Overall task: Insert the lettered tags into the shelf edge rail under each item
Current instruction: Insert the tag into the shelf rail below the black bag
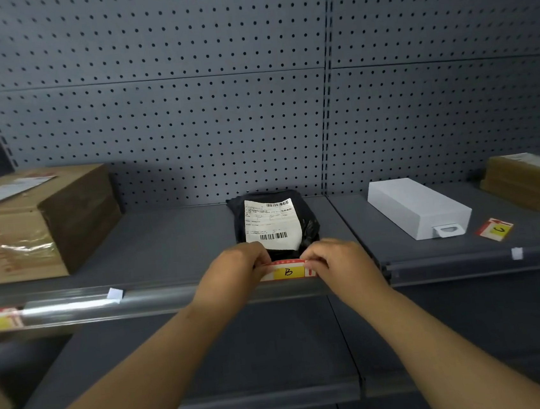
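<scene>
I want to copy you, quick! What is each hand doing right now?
Left hand: pinches the left end of the B tag.
Right hand: pinches the tag's right end.

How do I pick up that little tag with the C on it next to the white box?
Pinch the C tag by its near corner, coming from the front of the shelf. It lies flat, so slide a fingernail under that corner first. The white box sits left of it and a brown parcel behind, so the front is open.
</scene>
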